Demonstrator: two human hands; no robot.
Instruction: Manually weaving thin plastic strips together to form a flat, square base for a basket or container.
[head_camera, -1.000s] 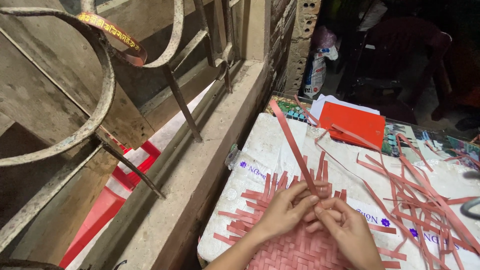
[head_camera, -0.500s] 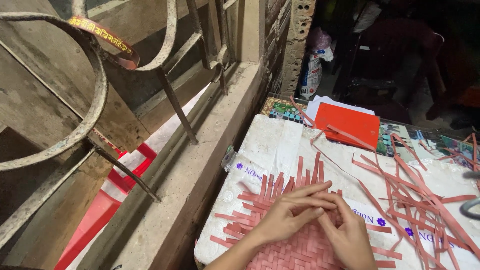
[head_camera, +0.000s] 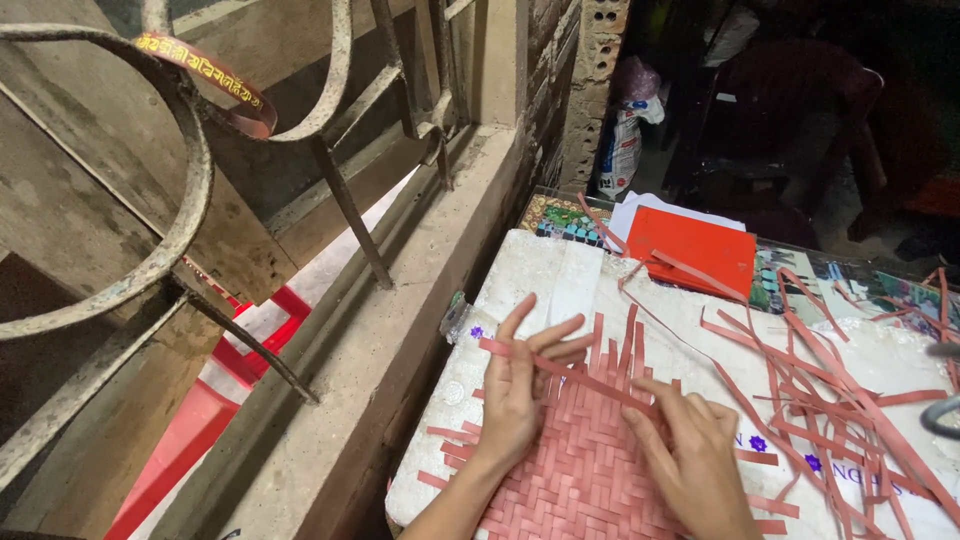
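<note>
Pink paper weave – mat (head_camera: 585, 455) lies on the white surface (head_camera: 530, 275), near edge, under both hands. One loose strip (head_camera: 570, 372) runs across its far end, left to right, slightly diagonal.

Left hand (head_camera: 520, 395): fingers spread and nearly flat, pressing the strip's left part down onto the mat, thumb side over the strip. Not a closed grip – more a pin.
Right hand (head_camera: 695, 455): fingers curled, tips on the strip's right end where it meets the upright strips; can't tell if it pinches or only presses.

To do this row well, my read:
- keep the left hand pinning so the finished rows don't creep
- work over-under one upright at a time, then push the strip snug against the last row
- keep it square to the uprights; it sits skewed now

Spare strips (head_camera: 830, 390) are piled to the right, red card (head_camera: 695, 250) beyond them. Window grille (head_camera: 180, 220) and ledge on the left, well apart.
</note>
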